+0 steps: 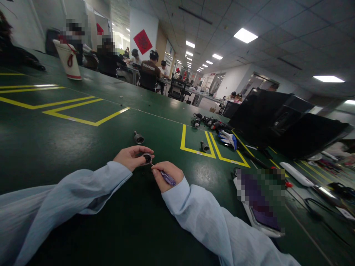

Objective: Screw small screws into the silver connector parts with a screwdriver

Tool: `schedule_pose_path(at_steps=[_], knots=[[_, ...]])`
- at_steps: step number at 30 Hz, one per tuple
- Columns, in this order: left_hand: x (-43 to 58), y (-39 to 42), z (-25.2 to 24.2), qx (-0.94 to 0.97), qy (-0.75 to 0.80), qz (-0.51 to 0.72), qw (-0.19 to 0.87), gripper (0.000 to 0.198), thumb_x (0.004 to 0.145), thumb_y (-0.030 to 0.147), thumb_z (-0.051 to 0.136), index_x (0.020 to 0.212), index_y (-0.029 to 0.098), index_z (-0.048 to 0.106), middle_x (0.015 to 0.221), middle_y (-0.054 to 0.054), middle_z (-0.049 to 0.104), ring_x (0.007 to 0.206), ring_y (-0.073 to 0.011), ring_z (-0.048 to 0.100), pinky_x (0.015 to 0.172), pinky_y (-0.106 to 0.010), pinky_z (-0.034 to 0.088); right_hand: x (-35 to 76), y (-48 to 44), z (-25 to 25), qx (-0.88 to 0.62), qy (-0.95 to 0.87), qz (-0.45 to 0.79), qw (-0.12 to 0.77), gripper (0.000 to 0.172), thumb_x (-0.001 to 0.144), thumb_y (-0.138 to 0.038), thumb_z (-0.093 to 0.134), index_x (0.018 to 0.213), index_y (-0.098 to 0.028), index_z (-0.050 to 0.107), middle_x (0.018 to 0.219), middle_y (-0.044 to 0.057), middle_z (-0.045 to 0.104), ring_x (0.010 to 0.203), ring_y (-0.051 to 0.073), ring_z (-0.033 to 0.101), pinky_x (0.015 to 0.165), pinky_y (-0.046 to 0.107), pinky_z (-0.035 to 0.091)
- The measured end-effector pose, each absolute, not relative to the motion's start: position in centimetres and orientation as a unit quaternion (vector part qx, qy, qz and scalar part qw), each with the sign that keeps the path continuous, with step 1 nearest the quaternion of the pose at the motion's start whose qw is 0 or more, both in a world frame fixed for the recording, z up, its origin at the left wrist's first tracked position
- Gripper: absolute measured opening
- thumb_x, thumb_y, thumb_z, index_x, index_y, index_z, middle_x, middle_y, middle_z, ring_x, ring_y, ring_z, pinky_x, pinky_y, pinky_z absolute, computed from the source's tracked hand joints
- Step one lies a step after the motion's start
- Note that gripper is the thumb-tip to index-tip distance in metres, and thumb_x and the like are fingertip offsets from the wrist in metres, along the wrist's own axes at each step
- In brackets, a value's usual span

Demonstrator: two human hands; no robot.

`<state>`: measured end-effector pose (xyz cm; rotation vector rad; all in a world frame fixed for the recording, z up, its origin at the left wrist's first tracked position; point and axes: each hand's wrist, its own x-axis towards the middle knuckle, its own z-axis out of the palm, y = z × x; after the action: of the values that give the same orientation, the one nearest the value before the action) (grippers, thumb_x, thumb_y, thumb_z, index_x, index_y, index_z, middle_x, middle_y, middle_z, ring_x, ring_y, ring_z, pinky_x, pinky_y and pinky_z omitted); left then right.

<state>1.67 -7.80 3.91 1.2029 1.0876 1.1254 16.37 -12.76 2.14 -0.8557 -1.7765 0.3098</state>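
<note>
Your pale blue sleeves (205, 207) reach in over the green table (166, 240), with a phone (260, 203) lying to the right, its screen blurred out. Your right hand (168, 175) is closed around a screwdriver (168, 178) with a see-through purple handle, its shaft pointing left. Your left hand (133, 157) is partly curled, pinching a round metal cap (147, 158) between thumb and fingers, at their right end. The cap sits just beyond the screwdriver's tip; whether the two touch, you cannot tell.

Just past your left hand lies a second metal piece (139, 138); a third (205, 146) lies farther right, inside a yellow tape outline (183, 137) whose small labels are unreadable. Beyond it is a blue-and-white glove (227, 139). At far left stands a cream cup (68, 59). Farther off, a seated person's brown shirt (149, 67) reads "PUMPKIN".
</note>
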Motion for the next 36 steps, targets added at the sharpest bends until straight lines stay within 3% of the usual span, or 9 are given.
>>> schedule_pose_path(at_steps=[17, 24, 36], knots=[[1.70, -8.05, 4.03, 0.532, 0.468, 0.475, 0.522, 0.026, 0.051, 0.021, 0.066, 0.076, 0.013, 0.064, 0.075, -0.005, 0.070, 0.071, -0.0207, 0.067, 0.079, -0.037, 0.053, 16.35, -13.06, 2.25, -0.337, -0.772, 0.068, 0.535, 0.015, 0.076, -0.017, 0.048, 0.077, -0.018, 0.062, 0.073, 0.006, 0.068, 0.070, 0.013, 0.062, 0.069, 0.024, 0.051], [1.73, -8.09, 4.02, 0.540, 0.465, 0.471, 0.519, 0.027, 0.051, 0.021, 0.067, 0.077, 0.013, 0.064, 0.075, -0.006, 0.070, 0.081, -0.0236, 0.066, 0.081, -0.037, 0.052, 16.34, -13.01, 2.14, -0.336, -0.782, 0.046, 0.523, 0.015, 0.077, -0.017, 0.047, 0.079, -0.017, 0.062, 0.075, 0.006, 0.068, 0.072, 0.013, 0.062, 0.070, 0.024, 0.051], [1.87, -8.17, 4.05, 0.545, 0.476, 0.478, 0.499, 0.027, 0.049, 0.024, 0.067, 0.074, 0.014, 0.065, 0.073, -0.006, 0.070, 0.080, -0.0242, 0.066, 0.082, -0.038, 0.052, 16.03, -12.53, 1.55, -0.304, -0.794, -0.036, 0.525, 0.015, 0.077, -0.015, 0.047, 0.081, -0.015, 0.061, 0.074, 0.007, 0.067, 0.069, 0.013, 0.062, 0.067, 0.023, 0.051]])
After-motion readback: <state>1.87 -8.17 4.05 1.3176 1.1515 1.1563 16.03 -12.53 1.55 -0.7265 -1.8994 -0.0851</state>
